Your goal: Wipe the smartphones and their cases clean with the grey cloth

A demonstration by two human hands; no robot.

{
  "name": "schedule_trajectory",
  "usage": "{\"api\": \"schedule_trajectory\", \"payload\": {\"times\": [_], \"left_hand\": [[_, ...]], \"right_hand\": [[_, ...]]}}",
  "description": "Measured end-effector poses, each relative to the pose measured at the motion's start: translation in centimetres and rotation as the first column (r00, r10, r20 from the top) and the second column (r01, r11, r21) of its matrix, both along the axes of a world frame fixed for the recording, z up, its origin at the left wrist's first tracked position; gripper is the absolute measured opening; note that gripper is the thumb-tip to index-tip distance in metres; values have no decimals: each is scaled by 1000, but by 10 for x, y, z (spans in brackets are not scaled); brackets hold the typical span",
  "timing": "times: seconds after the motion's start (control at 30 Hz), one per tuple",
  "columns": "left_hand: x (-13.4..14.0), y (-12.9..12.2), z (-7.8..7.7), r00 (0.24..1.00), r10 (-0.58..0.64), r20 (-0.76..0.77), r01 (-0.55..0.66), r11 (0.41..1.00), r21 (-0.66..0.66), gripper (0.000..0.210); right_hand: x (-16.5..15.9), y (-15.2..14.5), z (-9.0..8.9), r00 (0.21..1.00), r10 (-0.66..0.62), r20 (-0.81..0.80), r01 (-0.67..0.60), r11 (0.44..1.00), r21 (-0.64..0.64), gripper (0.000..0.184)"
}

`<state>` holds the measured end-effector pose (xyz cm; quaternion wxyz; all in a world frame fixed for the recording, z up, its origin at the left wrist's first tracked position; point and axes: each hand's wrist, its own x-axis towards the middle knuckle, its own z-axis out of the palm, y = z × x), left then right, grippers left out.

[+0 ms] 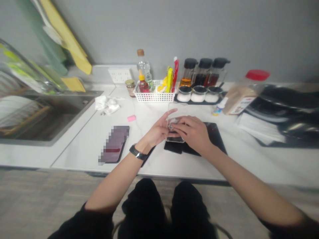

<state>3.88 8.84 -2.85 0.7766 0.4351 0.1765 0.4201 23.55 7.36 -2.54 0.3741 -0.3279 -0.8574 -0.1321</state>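
Observation:
My left hand (160,130), with a black band on its wrist, grips a see-through phone case (176,140) from the left, its index finger stretched out. The case's far edge shows faintly beyond the fingers. My right hand (193,130) reaches in from the right, fingers bent together over the case, pinching a small whitish wad (171,123) that looks like tissue. Beneath the hands lie a flat black tablet-like slab (216,135) and a smaller black piece (173,147). Left of my left wrist rests a phone (114,146) with its screen blurred out. Another dark flat object (148,157) is partly hidden by that wrist.
A pink piece (131,118) and crumpled white tissues (107,104) lie on the white counter (82,149). Behind stand a white basket (156,97), seasoning jars (199,94) and a small bottle (219,108). A sink (52,141) is left; a red-lidded jar (243,96) and papers (260,127) are right.

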Motion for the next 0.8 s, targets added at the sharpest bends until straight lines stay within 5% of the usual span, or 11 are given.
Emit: {"api": "schedule_trajectory", "payload": {"times": [0.13, 0.27, 0.47, 0.63, 0.8], "left_hand": [[-1, -1, 7, 999, 45, -1, -45, 999, -17, 82], [1, 1, 4, 996, 20, -90, -27, 996, -86, 51], [-1, 1, 2, 998, -47, -43, 41, 991, -129, 61], [-7, -4, 16, 999, 42, -12, -43, 997, -61, 72], [-10, -4, 22, 1000, 0, -15, -1, 999, -47, 79]], "right_hand": [[1, -8, 8, 988, 44, 145, -50, 998, 39, 20], [5, 10, 27, 996, -74, 51, 72, 996, 55, 18], [-14, 15, 20, 984, -80, -158, 86, 996, 32, 15], [-20, -5, 7, 996, 92, -15, -92, 996, -4, 14], [2, -10, 15, 972, 193, 132, -182, 979, -89, 18]]}}
